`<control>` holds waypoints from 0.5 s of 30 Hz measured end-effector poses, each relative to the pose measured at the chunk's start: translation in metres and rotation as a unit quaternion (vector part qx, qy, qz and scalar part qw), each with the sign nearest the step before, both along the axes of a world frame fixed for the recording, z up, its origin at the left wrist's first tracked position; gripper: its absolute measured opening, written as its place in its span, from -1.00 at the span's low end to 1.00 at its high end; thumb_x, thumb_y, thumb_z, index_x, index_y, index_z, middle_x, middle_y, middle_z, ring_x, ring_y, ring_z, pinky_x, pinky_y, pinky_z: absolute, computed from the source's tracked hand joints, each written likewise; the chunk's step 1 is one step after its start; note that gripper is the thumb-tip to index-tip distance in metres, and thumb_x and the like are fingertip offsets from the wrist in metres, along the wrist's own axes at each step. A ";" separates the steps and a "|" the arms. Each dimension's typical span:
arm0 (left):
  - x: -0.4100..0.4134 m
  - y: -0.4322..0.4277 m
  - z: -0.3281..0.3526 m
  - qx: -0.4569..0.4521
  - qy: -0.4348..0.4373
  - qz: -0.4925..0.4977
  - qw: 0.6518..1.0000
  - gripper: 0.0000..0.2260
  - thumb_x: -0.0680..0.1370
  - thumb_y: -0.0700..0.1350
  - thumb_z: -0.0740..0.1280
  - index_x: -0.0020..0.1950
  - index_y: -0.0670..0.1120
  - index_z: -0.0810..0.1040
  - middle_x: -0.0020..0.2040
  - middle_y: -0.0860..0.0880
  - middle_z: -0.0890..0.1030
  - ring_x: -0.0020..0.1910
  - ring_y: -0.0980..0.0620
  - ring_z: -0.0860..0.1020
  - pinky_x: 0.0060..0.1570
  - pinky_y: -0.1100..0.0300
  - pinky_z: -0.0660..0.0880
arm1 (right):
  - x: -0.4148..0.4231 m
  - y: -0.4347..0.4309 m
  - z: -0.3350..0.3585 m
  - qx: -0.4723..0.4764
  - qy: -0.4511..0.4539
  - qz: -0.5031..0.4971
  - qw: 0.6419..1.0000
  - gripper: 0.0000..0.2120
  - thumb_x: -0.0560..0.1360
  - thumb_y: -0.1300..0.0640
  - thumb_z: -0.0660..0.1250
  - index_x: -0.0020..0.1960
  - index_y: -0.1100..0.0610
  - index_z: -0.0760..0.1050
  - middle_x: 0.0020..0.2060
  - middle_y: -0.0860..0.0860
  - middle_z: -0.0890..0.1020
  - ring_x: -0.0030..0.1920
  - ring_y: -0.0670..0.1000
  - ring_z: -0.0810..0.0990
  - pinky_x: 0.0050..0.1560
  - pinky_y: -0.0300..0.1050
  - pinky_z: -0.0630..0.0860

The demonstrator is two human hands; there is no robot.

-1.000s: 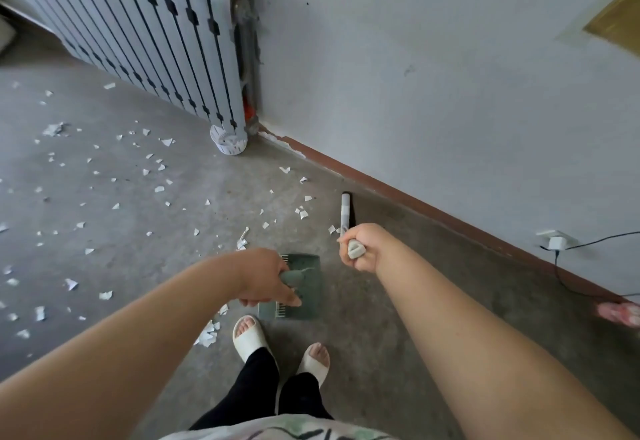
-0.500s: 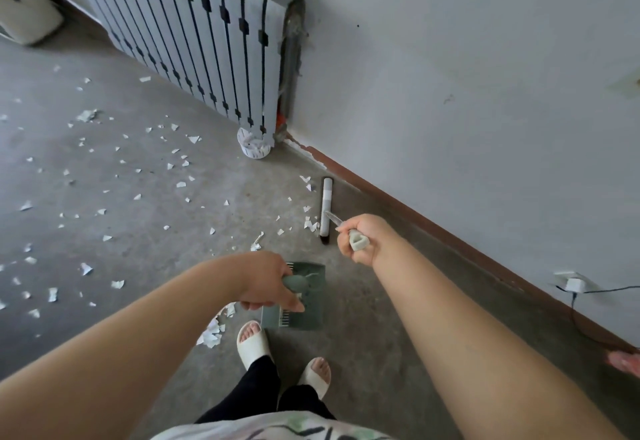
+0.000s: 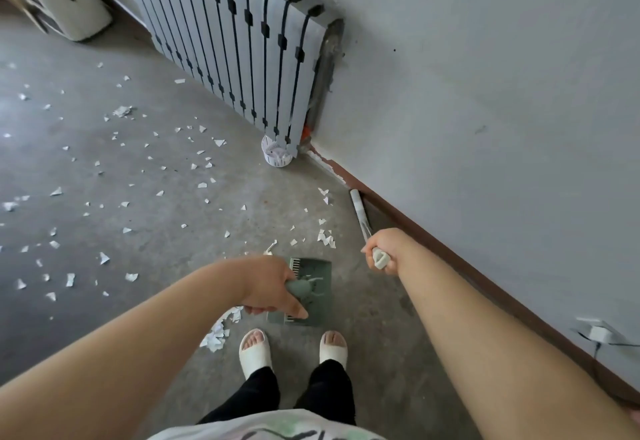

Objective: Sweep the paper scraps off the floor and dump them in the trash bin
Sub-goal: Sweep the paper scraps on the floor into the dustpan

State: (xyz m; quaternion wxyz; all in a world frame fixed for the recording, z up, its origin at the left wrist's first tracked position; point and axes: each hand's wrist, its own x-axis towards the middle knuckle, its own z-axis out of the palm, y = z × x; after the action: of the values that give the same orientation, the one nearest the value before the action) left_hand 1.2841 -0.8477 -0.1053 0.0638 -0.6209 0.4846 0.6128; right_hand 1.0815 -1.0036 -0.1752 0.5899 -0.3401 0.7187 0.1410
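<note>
- Head view: the left grip (image 3: 273, 287) is closed round the handle of the green dustpan (image 3: 320, 304), which sits at centre bottom, just ahead of the feet.
- The right grip (image 3: 384, 249) is closed round the handle end of the broom (image 3: 359, 211), whose head lies by the skirting, right of centre.
- Paper scraps (image 3: 219, 142) litter the floor across the left half; a small pile (image 3: 216, 337) lies beside the left sandal, outside the dustpan.
- Risk: a brisk stroke could flick light scraps past the dustpan or under the radiator (image 3: 225, 41); a step could scatter the pile.
- The white bin (image 3: 79, 10) at upper left, likely the trash bin, is well apart, so a tilted dustpan could spill on the way.
</note>
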 end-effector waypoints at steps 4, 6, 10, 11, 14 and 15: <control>-0.002 -0.007 0.000 0.005 -0.007 0.040 0.999 -0.72 0.41 0.08 0.50 -0.20 -0.10 0.54 -0.49 0.03 0.46 -0.52 0.04 0.40 -0.35 0.20 0.43 | 0.005 -0.002 -0.010 -0.015 -0.019 0.051 0.998 -0.84 0.38 0.46 0.21 -0.34 0.29 0.41 -0.50 0.14 0.43 -0.51 0.03 0.40 -0.40 -0.15 0.35; -0.006 -0.011 -0.001 0.012 -0.002 0.065 0.998 -0.68 0.41 0.08 0.50 -0.10 -0.15 0.57 -0.44 0.00 0.47 -0.48 0.01 0.40 -0.36 0.19 0.42 | 0.006 -0.011 -0.006 -0.005 -0.013 0.082 0.997 -0.84 0.39 0.47 0.21 -0.32 0.29 0.40 -0.46 0.14 0.42 -0.46 0.03 0.39 -0.36 -0.16 0.35; -0.024 -0.022 0.001 0.024 -0.014 0.073 0.997 -0.65 0.42 0.09 0.49 -0.03 -0.17 0.58 -0.32 -0.08 0.52 -0.41 -0.04 0.44 -0.35 0.20 0.43 | 0.000 -0.047 0.015 0.006 -0.004 0.141 0.990 -0.82 0.48 0.45 0.16 -0.25 0.27 0.38 -0.42 0.10 0.40 -0.44 -0.03 0.38 -0.43 -0.23 0.35; -0.028 -0.024 0.002 0.024 -0.021 0.070 0.997 -0.63 0.42 0.10 0.48 -0.01 -0.17 0.58 -0.30 -0.09 0.53 -0.39 -0.05 0.44 -0.34 0.21 0.43 | -0.003 -0.056 0.021 0.012 0.000 0.142 0.990 -0.82 0.49 0.43 0.16 -0.25 0.25 0.38 -0.42 0.09 0.40 -0.44 -0.04 0.37 -0.40 -0.25 0.32; -0.040 -0.031 -0.001 0.025 -0.040 0.070 0.996 -0.66 0.40 0.13 0.48 -0.09 -0.13 0.55 -0.31 -0.11 0.55 -0.39 -0.06 0.46 -0.32 0.21 0.42 | -0.009 -0.073 0.031 0.011 -0.006 0.143 0.990 -0.81 0.49 0.42 0.16 -0.27 0.25 0.36 -0.44 0.08 0.39 -0.43 -0.05 0.35 -0.32 -0.26 0.26; -0.044 -0.032 -0.002 0.024 -0.045 0.074 0.996 -0.66 0.39 0.14 0.48 -0.13 -0.11 0.54 -0.32 -0.11 0.56 -0.41 -0.06 0.46 -0.31 0.21 0.43 | -0.011 -0.075 0.031 0.010 -0.002 0.152 0.988 -0.80 0.50 0.42 0.16 -0.28 0.26 0.36 -0.47 0.08 0.40 -0.45 -0.05 0.36 -0.31 -0.26 0.26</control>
State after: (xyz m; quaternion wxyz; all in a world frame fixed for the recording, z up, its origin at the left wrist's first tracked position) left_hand 1.2398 -0.8802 -0.1072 0.0547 -0.6803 0.4187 0.5992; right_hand 1.0706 -1.0788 -0.1445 0.5664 -0.4400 0.6558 0.2355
